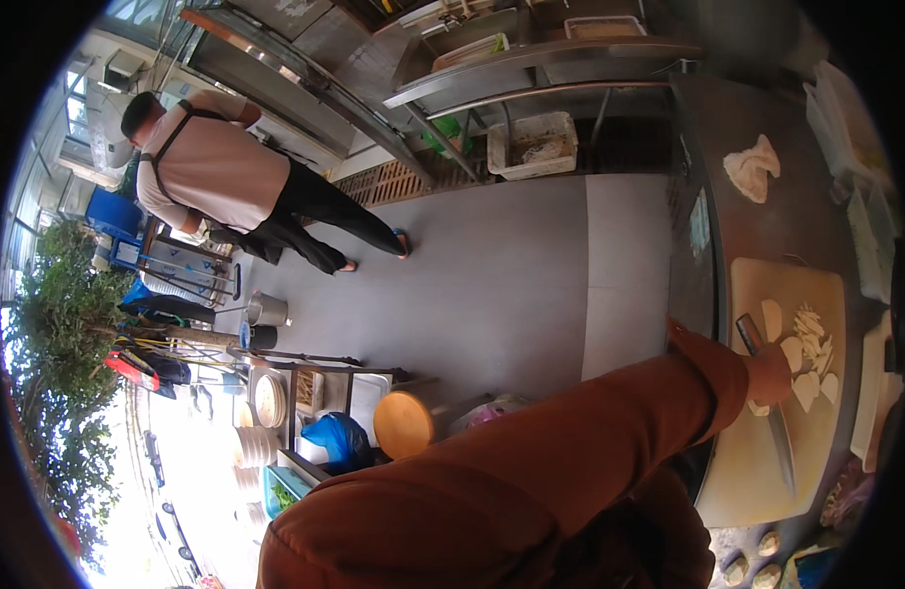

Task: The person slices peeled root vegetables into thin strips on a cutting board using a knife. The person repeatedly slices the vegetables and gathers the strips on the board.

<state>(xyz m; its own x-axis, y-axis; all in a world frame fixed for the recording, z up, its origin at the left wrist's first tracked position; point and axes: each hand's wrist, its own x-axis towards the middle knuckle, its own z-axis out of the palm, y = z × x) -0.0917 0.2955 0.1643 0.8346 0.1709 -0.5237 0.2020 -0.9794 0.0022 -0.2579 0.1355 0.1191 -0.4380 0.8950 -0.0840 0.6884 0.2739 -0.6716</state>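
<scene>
My left arm, in a rust-orange sleeve, stretches across to the pale cutting board (737,471) on the counter at the right. My left hand (769,377) is closed around a knife (783,454). The knife's brown handle sticks out above the hand, and its blade lies low over the board. Beside my fingers are pale vegetable slices (807,390) and a small heap of cut strips (812,332); their exact kind is unclear. My right hand cannot be seen.
A crumpled white cloth (753,169) lies on the counter. Clear plastic containers (845,128) line its far side. Metal sinks (462,49) stand at the back, above a white crate (533,147). Another person (226,162) stands at the left. An orange round stool (403,425) is nearer me.
</scene>
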